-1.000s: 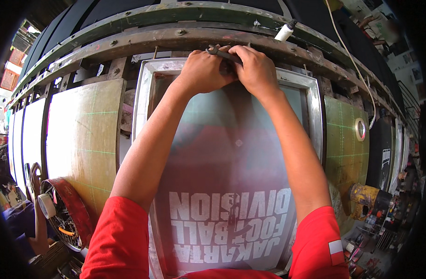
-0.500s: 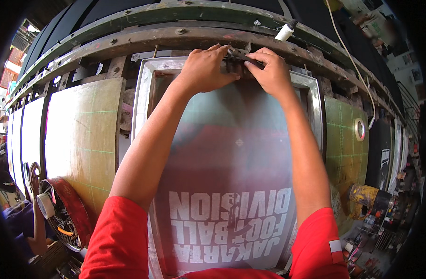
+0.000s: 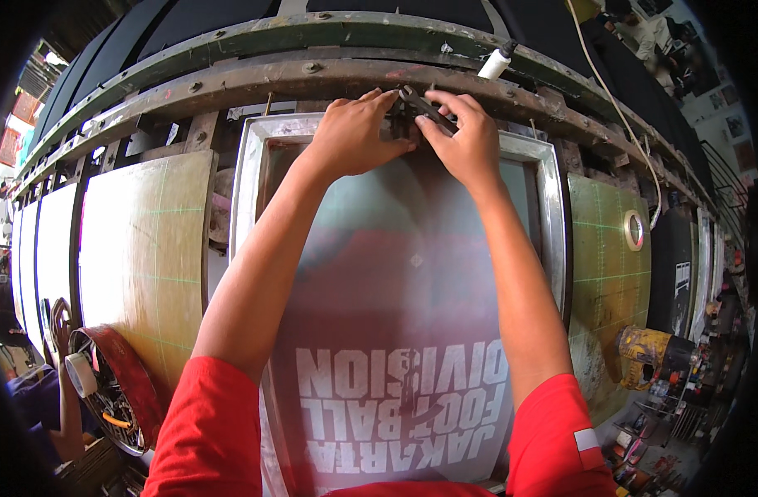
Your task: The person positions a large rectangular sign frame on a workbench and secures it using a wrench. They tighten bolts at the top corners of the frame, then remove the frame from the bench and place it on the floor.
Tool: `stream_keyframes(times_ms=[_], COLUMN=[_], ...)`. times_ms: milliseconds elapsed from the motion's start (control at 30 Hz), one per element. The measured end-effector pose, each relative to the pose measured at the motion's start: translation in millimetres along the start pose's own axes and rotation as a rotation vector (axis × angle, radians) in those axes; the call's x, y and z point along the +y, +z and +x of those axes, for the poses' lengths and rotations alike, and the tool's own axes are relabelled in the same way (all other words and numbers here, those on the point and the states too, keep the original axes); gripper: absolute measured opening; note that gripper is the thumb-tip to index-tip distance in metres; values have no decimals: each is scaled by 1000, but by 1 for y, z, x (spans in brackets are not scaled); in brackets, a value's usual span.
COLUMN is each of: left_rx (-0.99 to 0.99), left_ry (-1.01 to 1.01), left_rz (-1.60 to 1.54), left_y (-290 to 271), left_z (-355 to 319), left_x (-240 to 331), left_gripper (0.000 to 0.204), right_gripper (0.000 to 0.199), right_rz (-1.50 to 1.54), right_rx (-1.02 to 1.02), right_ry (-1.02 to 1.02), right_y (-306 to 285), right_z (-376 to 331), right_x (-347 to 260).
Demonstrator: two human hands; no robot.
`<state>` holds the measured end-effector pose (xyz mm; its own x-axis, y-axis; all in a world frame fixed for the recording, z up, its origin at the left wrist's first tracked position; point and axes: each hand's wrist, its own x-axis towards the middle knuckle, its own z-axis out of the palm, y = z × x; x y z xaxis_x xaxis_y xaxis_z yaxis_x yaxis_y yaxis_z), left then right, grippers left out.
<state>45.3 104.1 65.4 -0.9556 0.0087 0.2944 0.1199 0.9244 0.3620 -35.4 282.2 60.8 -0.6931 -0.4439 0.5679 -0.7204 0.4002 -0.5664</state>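
Note:
A screen-printing screen in a metal frame (image 3: 245,186) lies in front of me, its mesh (image 3: 379,290) showing large pale upside-down lettering at the near end. At the middle of its far edge, my right hand (image 3: 466,137) grips a dark metal wrench (image 3: 428,108) between thumb and fingers. The wrench's head points left, close to my left fingertips. My left hand (image 3: 350,137) rests at the same spot, fingers curled over the dark clamp area and thumb stretched right. What those fingers hold is hidden.
Green-lined boards (image 3: 147,232) flank the screen. A tape roll (image 3: 628,234) lies on the right board (image 3: 606,282). Beyond run bolted metal rails (image 3: 255,79), with a white bottle (image 3: 495,64) and a hanging cord (image 3: 615,95). A yellow power tool (image 3: 641,348) and red round container (image 3: 126,364) stand nearer.
The wrench has turned, its head now showing more clearly by my left fingertips. My right fingers have shifted around it. My left hand stays at the frame's far edge.

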Motion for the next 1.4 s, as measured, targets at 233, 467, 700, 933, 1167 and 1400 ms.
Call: stream_keyframes(times_ms=[233,467,700,933,1167,1400], left_rx=[-42,-67,-7,-53,-105,-12], left_ry=[-11,-25,12,-14,-27,-1], left_rz=[-24,-28,4,-38,-26,-26], left_y=[-2,-5,1,-4,-5,0], left_z=[0,1,1,1,6,2], left_x=[0,2,-1,1,4,-3], left_gripper=[83,84,83,82,78,48], right_gripper=[22,22,26,30,28,11], right_rz=[-187,0,-128,-259,53,-111], right_rx=[-64,95,-14,15,-121,-167], right_ry=[126,55,78,106,32,70], right_y=[2,4,6,12,4,16], right_z=[2,2,0,1,8,8], right_x=[-2,-7,4,-4,-6,-26])
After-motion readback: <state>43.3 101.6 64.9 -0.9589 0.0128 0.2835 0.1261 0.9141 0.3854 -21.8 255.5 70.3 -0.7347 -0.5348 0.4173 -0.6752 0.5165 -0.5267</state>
